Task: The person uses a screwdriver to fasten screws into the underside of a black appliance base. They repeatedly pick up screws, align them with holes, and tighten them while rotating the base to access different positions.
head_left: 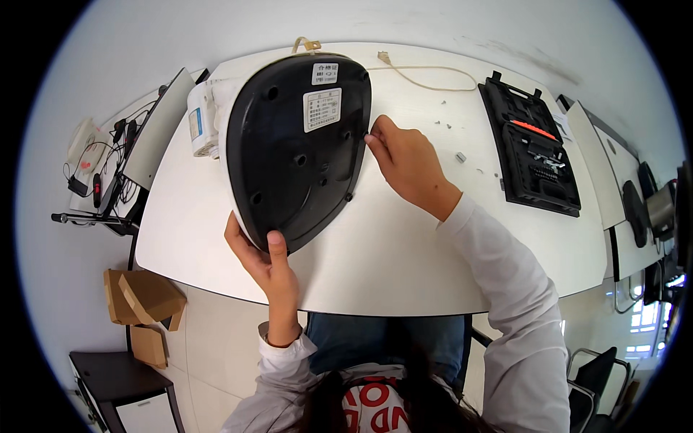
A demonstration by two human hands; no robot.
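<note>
A white appliance with a black, rounded base plate (299, 209) is tipped on the table so that its underside faces me. Screw holes and two white labels show on the plate. Wrapped round its lower rim is my left hand (271, 267), thumb on the black plate and fingers on the white shell. At the plate's right edge, my right hand (411, 166) is closed in a pinch. Something small and dark shows at its fingertips, too small to make out. Behind the base, a white cylindrical part (204, 119) with a blue-edged label sticks out to the left.
An open black tool case (538, 180) with metal bits lies on the right of the white table (375, 281). A grey block (460, 157) and several small screws (448, 126) lie before it. A beige cord (426, 69) with a plug runs along the back.
</note>
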